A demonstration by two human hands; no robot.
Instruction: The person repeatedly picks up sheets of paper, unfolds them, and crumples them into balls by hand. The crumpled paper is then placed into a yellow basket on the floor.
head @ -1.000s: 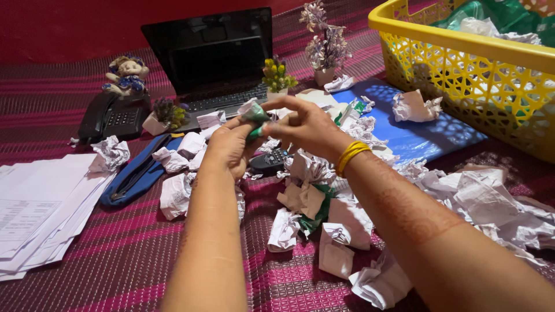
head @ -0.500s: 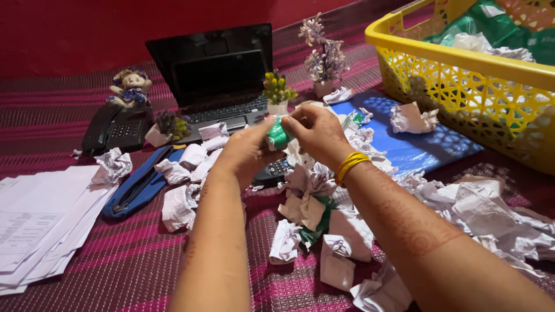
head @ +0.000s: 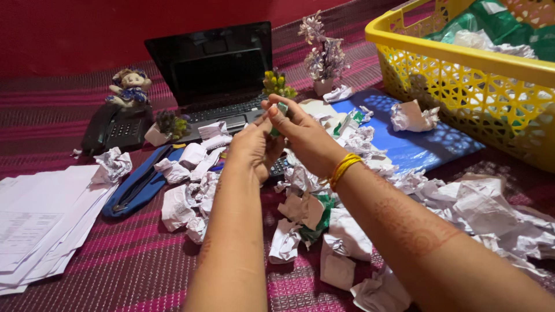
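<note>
Striped maroon cloth (head: 87,289) covers everything under me. Big yellow basket (head: 462,63) sits far right, green and white scraps inside. Open black laptop (head: 217,69) stands ahead, screen dark. Stack of white sheets (head: 40,225) lies at far left. Blue folder (head: 416,144) lies flat below the basket, one crumpled paper ball (head: 411,115) on it. Heap of crumpled paper (head: 324,231) spreads under my forearms and off to the right. Black desk phone (head: 115,130) sits left of the laptop, small doll (head: 130,86) just behind it. Blue pouch (head: 139,182) lies near the sheets. Small potted flowers (head: 324,58) stand right of the laptop.

My left hand (head: 254,147) and right hand (head: 303,136) are raised together over the heap, in front of the laptop keys, fingertips meeting. Both pinch a small green scrap (head: 280,112) between them; most of it is hidden by my fingers. Yellow bangles (head: 341,169) ring my right wrist.
</note>
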